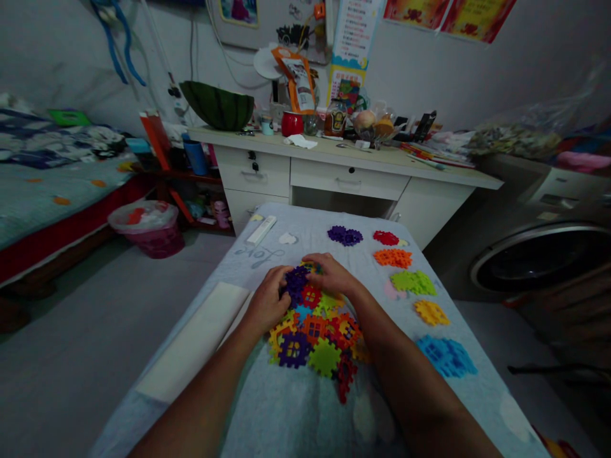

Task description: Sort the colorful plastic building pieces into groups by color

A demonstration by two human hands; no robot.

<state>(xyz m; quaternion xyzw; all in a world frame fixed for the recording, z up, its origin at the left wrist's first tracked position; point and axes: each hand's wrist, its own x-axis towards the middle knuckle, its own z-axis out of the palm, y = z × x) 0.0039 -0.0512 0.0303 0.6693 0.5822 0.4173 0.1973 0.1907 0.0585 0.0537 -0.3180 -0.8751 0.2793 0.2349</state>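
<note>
A heap of colourful toothed plastic building pieces [315, 327] lies in the middle of the cloth-covered table. My left hand [270, 300] is at the heap's upper left side, its fingers and thumb closed around several purple building pieces [296, 280]. From the right, my right hand [330, 275] reaches over the far end of the heap. Its thumb and fingers are apart and touch the pieces there; some fingertips are hidden. Sorted by colour, more pieces lie apart: purple [344, 235], red [386, 238], orange [393, 257], green [414, 282], yellow [431, 312] and blue [446, 356].
A white remote-like object [261, 230] lies at the table's far left, and a long pale strip [200, 337] along its left side. Beyond stands a cluttered white desk [344, 156] with a cut watermelon [219, 105]. A washing machine [539, 222] is at right, a pink bin [153, 232] at left.
</note>
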